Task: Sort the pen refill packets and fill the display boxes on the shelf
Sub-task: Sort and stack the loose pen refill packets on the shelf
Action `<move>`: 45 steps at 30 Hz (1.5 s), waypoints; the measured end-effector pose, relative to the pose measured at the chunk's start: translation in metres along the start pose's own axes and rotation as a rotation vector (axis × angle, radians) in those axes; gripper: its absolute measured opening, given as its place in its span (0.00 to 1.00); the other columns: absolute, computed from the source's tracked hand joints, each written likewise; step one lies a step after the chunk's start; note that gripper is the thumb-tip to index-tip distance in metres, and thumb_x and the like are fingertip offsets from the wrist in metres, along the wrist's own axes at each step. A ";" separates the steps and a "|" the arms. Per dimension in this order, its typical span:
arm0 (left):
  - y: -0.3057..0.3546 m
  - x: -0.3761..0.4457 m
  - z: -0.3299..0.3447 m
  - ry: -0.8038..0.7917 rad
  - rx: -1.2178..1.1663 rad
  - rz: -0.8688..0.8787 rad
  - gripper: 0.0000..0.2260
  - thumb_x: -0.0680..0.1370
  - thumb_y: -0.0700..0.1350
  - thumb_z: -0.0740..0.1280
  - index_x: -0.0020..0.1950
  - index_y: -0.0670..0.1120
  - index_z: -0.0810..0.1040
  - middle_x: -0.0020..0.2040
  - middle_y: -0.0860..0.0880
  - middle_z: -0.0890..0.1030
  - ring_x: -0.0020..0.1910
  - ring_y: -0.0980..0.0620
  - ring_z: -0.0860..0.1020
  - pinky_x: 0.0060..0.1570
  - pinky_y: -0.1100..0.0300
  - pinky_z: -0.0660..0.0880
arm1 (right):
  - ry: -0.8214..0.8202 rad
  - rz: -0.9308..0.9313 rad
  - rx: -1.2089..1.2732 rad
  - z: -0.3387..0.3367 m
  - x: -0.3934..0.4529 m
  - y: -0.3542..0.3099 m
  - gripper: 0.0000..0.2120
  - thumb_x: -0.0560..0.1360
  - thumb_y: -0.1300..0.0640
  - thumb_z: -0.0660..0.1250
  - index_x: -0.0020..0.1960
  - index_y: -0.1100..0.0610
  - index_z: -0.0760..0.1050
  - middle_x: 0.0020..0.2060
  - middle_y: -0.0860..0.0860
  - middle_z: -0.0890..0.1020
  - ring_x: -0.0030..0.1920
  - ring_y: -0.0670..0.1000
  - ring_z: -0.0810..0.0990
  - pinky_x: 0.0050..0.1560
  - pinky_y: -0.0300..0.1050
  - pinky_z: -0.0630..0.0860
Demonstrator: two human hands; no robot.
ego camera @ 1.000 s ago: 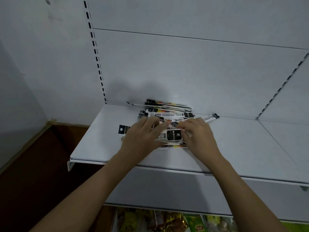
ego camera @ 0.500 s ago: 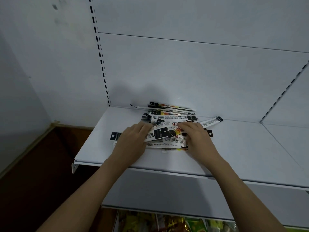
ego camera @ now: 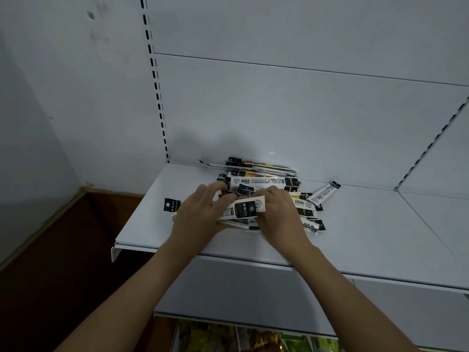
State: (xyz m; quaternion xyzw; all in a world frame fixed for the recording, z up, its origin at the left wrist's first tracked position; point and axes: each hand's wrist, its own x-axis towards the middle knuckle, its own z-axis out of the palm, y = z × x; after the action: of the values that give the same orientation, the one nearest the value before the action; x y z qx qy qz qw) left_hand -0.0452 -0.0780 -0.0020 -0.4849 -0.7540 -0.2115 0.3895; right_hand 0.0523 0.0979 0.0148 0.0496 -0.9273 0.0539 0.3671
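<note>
Shelf: white metal shelf (ego camera: 368, 237) in front of you.
Packets: refill packets (ego camera: 261, 181) piled mid-shelf, toward the back.
Left hand: your left hand (ego camera: 200, 214) grips a packet (ego camera: 243, 209) on the pile.
Right hand: your right hand (ego camera: 276, 214) pinches that packet's other end.

Clearance on shelf (ego camera: 368, 240)

I see bare surface right of the packet pile (ego camera: 264, 196); the back panel (ego camera: 279, 118) blocks behind, 1 stray packet (ego camera: 325, 191) lies right.
</note>
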 end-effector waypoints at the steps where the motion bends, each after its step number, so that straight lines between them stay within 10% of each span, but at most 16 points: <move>1: 0.000 0.000 0.000 -0.012 0.015 -0.012 0.20 0.67 0.47 0.78 0.55 0.44 0.78 0.53 0.43 0.79 0.47 0.46 0.73 0.33 0.55 0.74 | -0.017 -0.004 0.029 0.002 0.001 -0.001 0.05 0.71 0.61 0.66 0.41 0.58 0.81 0.39 0.51 0.82 0.41 0.55 0.75 0.40 0.47 0.69; 14: -0.002 -0.003 0.010 -0.227 0.031 -0.269 0.18 0.63 0.34 0.74 0.51 0.42 0.75 0.45 0.44 0.75 0.40 0.44 0.73 0.33 0.54 0.69 | -0.151 0.545 0.168 -0.013 -0.020 0.014 0.33 0.67 0.48 0.79 0.66 0.52 0.68 0.56 0.48 0.76 0.57 0.51 0.73 0.57 0.49 0.71; 23: -0.003 -0.002 0.011 -0.176 0.130 -0.205 0.25 0.72 0.60 0.69 0.65 0.51 0.74 0.45 0.45 0.72 0.42 0.45 0.70 0.40 0.52 0.68 | -0.092 0.524 0.262 -0.023 -0.012 0.015 0.13 0.71 0.56 0.76 0.53 0.51 0.77 0.39 0.37 0.74 0.47 0.48 0.73 0.51 0.50 0.72; 28: -0.005 0.002 0.011 -0.182 0.104 -0.155 0.27 0.72 0.63 0.68 0.66 0.51 0.77 0.43 0.46 0.72 0.41 0.47 0.70 0.38 0.53 0.67 | -0.096 0.560 0.498 -0.028 0.003 0.009 0.06 0.74 0.59 0.73 0.48 0.49 0.80 0.44 0.37 0.79 0.44 0.37 0.76 0.43 0.26 0.68; 31: -0.010 0.004 0.016 -0.230 0.079 -0.178 0.24 0.67 0.57 0.78 0.59 0.49 0.80 0.43 0.46 0.73 0.41 0.46 0.72 0.40 0.53 0.69 | -0.068 0.713 0.691 -0.024 0.009 0.005 0.07 0.74 0.60 0.74 0.46 0.51 0.77 0.43 0.47 0.81 0.31 0.42 0.75 0.31 0.45 0.73; 35: -0.014 0.011 0.022 -0.290 0.062 -0.119 0.21 0.64 0.52 0.80 0.52 0.46 0.81 0.49 0.47 0.81 0.48 0.44 0.77 0.49 0.48 0.73 | -0.040 0.798 0.892 -0.022 0.011 -0.003 0.10 0.72 0.63 0.75 0.47 0.54 0.76 0.45 0.55 0.83 0.41 0.70 0.80 0.36 0.67 0.78; 38: -0.014 0.014 0.024 -0.233 0.005 -0.107 0.20 0.63 0.41 0.82 0.51 0.42 0.81 0.43 0.45 0.83 0.41 0.44 0.80 0.49 0.49 0.77 | 0.012 0.805 0.984 -0.025 0.016 -0.010 0.15 0.73 0.64 0.74 0.54 0.51 0.75 0.51 0.47 0.82 0.47 0.60 0.82 0.42 0.64 0.80; 42: -0.029 0.025 0.017 -0.061 0.053 -0.317 0.13 0.70 0.43 0.76 0.50 0.41 0.79 0.42 0.44 0.82 0.46 0.42 0.79 0.55 0.47 0.72 | -0.013 0.722 0.727 -0.021 0.013 -0.006 0.22 0.73 0.54 0.75 0.62 0.44 0.70 0.58 0.42 0.76 0.55 0.45 0.77 0.51 0.50 0.80; 45: -0.032 0.042 -0.003 0.078 -0.259 -0.551 0.12 0.80 0.52 0.60 0.50 0.43 0.73 0.41 0.45 0.76 0.42 0.45 0.75 0.47 0.57 0.70 | -0.328 0.550 0.288 -0.008 0.003 0.002 0.26 0.71 0.47 0.76 0.66 0.47 0.72 0.62 0.44 0.73 0.60 0.48 0.69 0.60 0.49 0.72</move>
State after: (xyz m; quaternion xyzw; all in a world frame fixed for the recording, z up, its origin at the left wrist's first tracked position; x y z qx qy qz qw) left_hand -0.0822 -0.0708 0.0347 -0.2991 -0.8083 -0.4220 0.2812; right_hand 0.0548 0.1011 0.0227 -0.1428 -0.9355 0.2724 0.1742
